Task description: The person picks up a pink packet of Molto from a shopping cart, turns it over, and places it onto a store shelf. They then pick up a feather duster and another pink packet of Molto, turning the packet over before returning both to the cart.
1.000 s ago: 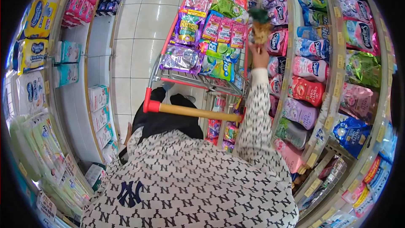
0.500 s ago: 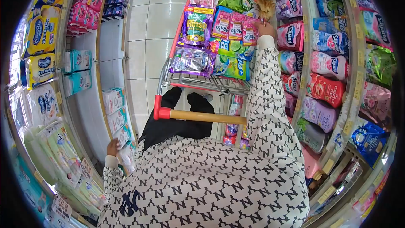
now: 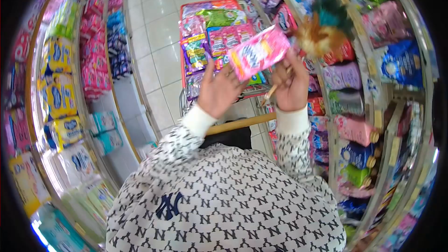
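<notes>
A pink packet (image 3: 261, 52) is raised above the cart, blurred by motion. My right hand (image 3: 290, 84) has its fingers at the packet's right end and also holds a feather duster (image 3: 326, 28) by its thin wooden handle. My left hand (image 3: 219, 86) is near the packet's lower left edge, palm up with fingers spread; nothing lies in it. Below, in the red-rimmed cart (image 3: 183, 23), are pink packets (image 3: 224, 39), a purple detergent bag (image 3: 195, 51) and a green bag (image 3: 224, 17).
Shelves of pouches, among them a lilac pouch (image 3: 343, 75) and a blue bag (image 3: 403, 65), line the right side. Yellow diaper packs (image 3: 60, 94) and pink packs (image 3: 94, 72) stand on the left shelves. The cart's wooden handle (image 3: 240, 123) crosses in front of my body.
My right hand has lifted a pink packet up from the cart, with the duster. My left hand has come from the left shelf to beside the packet. The view has shifted.
</notes>
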The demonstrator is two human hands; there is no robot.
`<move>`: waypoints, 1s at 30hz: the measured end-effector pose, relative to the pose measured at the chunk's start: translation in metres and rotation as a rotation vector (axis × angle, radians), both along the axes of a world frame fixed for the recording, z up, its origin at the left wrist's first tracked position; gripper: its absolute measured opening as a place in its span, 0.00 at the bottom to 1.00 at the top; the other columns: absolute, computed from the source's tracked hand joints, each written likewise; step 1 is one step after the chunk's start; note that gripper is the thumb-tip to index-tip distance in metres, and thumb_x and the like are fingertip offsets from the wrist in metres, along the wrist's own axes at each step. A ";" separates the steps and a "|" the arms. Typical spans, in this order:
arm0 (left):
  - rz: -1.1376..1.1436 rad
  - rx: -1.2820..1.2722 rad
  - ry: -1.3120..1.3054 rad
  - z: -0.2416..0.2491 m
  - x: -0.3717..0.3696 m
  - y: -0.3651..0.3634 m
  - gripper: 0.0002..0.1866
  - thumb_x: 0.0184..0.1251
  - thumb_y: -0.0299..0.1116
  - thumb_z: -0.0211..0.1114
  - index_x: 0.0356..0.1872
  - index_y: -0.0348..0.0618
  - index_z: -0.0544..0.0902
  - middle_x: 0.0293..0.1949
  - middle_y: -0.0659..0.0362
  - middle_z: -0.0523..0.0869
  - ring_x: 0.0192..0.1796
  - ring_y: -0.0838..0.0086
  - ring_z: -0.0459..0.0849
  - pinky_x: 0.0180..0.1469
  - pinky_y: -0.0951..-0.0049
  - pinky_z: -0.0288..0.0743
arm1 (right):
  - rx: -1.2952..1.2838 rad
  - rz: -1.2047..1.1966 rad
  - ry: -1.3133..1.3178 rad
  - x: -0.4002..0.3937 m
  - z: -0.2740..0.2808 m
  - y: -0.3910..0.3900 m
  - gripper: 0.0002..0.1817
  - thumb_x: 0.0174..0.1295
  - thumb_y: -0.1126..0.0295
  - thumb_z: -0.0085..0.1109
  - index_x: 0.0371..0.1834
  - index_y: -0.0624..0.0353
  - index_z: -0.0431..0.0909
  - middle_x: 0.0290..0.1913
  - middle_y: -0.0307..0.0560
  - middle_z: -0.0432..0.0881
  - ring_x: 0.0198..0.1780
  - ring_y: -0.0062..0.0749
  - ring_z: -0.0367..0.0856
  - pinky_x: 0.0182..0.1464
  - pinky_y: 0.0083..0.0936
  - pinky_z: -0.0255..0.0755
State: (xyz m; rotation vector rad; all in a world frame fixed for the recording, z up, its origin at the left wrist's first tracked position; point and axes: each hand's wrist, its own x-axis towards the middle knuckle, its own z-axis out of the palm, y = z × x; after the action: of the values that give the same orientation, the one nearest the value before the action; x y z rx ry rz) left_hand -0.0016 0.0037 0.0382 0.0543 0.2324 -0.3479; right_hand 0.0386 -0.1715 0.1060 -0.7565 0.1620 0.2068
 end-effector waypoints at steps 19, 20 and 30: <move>-0.531 0.019 0.171 -0.019 -0.019 -0.072 0.52 0.59 0.76 0.49 0.70 0.38 0.64 0.68 0.45 0.69 0.68 0.49 0.68 0.72 0.46 0.57 | -1.623 -0.173 0.174 -0.216 -0.055 -0.104 0.11 0.67 0.68 0.58 0.49 0.56 0.83 0.37 0.53 0.86 0.35 0.45 0.86 0.36 0.32 0.77; -0.507 -0.062 0.195 -0.014 -0.018 -0.070 0.52 0.59 0.76 0.50 0.71 0.38 0.62 0.70 0.45 0.67 0.71 0.48 0.65 0.74 0.45 0.52 | -1.639 -0.252 0.237 -0.212 -0.050 -0.113 0.11 0.67 0.67 0.58 0.49 0.55 0.83 0.36 0.52 0.86 0.34 0.46 0.86 0.36 0.32 0.77; -0.424 -0.065 -0.147 0.011 -0.017 -0.081 0.41 0.67 0.66 0.50 0.70 0.43 0.66 0.68 0.49 0.71 0.68 0.52 0.69 0.72 0.48 0.57 | -1.569 -0.274 -0.073 -0.196 -0.064 -0.144 0.10 0.68 0.65 0.56 0.44 0.58 0.83 0.33 0.56 0.83 0.28 0.45 0.82 0.32 0.31 0.74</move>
State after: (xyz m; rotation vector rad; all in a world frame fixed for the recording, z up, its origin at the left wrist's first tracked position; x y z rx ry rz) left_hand -0.0182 -0.0778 0.0493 0.0646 0.0613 -0.7707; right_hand -0.1572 -0.3157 0.0425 -2.2756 0.3567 -0.2793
